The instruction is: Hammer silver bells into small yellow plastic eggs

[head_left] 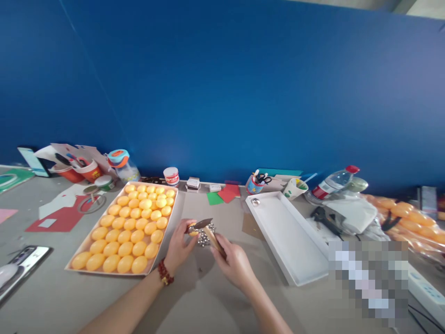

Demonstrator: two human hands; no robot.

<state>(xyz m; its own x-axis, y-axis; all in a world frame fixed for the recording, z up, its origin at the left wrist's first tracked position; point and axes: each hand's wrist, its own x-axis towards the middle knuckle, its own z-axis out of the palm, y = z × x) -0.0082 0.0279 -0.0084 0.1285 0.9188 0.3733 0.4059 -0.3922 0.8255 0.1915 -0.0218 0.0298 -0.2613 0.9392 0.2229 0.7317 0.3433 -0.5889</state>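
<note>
My left hand (180,243), with a beaded bracelet at its wrist, pinches an orange ball (192,229) between thumb and fingers. Wrapped around the wooden handle of a small hammer (216,241) is my right hand (233,262). The dark hammer head lies over the ball, at or very close to its top; I cannot tell whether they touch. Just beyond the hammer is a small pile of shiny metal pieces (202,239) on the grey table, partly hidden by it. To the left, a shallow box (153,268) holds rows of similar orange balls.
A long white tray (295,250) stands to the right with one shiny round piece (255,202) in its far corner. Along the blue partition (215,93) are a jar (171,176), pen cups and a bottle (335,183). Bagged orange balls (406,215) lie far right.
</note>
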